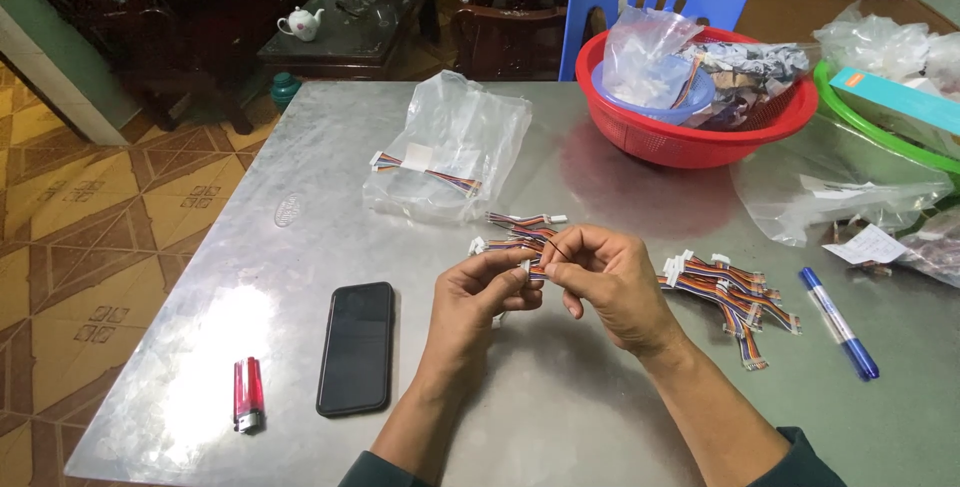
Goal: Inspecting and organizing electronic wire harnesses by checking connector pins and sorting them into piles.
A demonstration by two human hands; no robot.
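the left hand point(482, 295) and right hand point(610, 277) cover the middle of the wire bundle point(520, 237), so where the fingertips pinch it stays out of sight. the green basin point(868, 125) runs off the right edge, and the clear bags point(885, 42) mask what's inside. in the red basket point(700, 137), a crumpled bag point(648, 57) hides most of the contents. the paper slip point(868, 245) is too small to make out. both sleeves get cut by the bottom edge.
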